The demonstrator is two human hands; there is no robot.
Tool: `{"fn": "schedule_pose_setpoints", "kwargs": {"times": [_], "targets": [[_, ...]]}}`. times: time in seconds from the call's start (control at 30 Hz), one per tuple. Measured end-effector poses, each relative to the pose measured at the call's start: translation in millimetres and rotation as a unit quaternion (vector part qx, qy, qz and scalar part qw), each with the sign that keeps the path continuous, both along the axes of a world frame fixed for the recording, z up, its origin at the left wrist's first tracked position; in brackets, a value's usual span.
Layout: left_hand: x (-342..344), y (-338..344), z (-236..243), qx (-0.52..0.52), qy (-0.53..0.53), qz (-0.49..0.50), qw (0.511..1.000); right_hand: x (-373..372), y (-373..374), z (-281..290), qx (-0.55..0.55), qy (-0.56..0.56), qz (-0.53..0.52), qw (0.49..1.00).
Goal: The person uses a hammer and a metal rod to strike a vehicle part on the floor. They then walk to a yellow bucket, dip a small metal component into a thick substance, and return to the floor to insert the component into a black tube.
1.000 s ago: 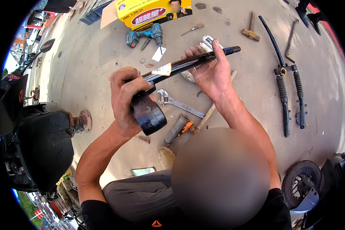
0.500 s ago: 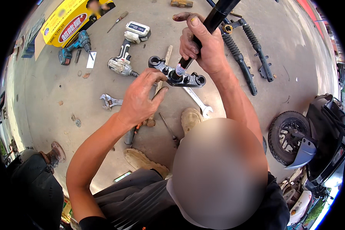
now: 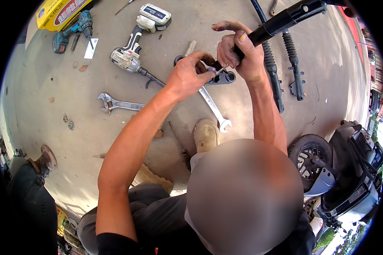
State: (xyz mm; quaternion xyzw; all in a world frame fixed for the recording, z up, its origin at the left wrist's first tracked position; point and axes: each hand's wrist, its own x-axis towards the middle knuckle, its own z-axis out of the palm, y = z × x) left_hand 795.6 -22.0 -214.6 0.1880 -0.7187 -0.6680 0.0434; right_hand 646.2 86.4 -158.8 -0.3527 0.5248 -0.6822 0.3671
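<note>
My right hand (image 3: 244, 55) is wrapped round a long black steering tube (image 3: 287, 19), which slants up to the right with its forefinger held out straight. The tube's lower end meets a black fork clamp (image 3: 225, 78) with a round hole toward each end. My left hand (image 3: 185, 76) has its thumb and fingers pinched round the bottom of the tube, at a pale purplish patch just above the clamp. The middle of the clamp is hidden behind the left hand.
On the ground lie a white impact wrench (image 3: 130, 59), an adjustable wrench (image 3: 117, 103), an open-end spanner (image 3: 215, 110), a blue drill (image 3: 74, 32) and two fork legs (image 3: 273, 74) (image 3: 294, 70). A yellow box (image 3: 57, 15) stands far left. A scooter (image 3: 349, 170) is at right.
My left hand has moved from the clamp's left side to the tube's foot and closed there. The tube now leans further to the right, its lower end shifted right and up in view.
</note>
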Motion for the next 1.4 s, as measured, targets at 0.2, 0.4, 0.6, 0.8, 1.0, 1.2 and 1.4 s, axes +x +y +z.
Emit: {"fn": "schedule_pose_setpoints", "kwargs": {"times": [0.2,0.4,0.6,0.8,1.0,1.2,1.4], "targets": [[-12,22,-23,-0.164,0.155,0.034,0.974,-14,3,-20,0.039,0.005,-0.076,0.996],[-27,10,-51,-0.329,0.248,-0.003,0.911,-29,-2,-27,0.066,-0.055,-0.135,0.987],[-33,-3,-54,-0.37,0.253,-0.05,0.892,-33,-9,-29,0.059,-0.065,-0.143,0.986],[-35,-11,-45,-0.403,0.233,-0.117,0.877,-34,-8,-34,0.049,-0.06,-0.149,0.986],[-19,-3,-42,-0.338,0.215,-0.033,0.916,-33,-6,-31,0.047,-0.058,-0.151,0.986],[-26,5,-36,-0.364,0.221,-0.008,0.905,-34,-5,-31,0.04,-0.07,-0.154,0.985],[-26,2,-46,-0.4,0.243,-0.014,0.884,-35,-5,-31,0.032,-0.069,-0.146,0.986]]}}
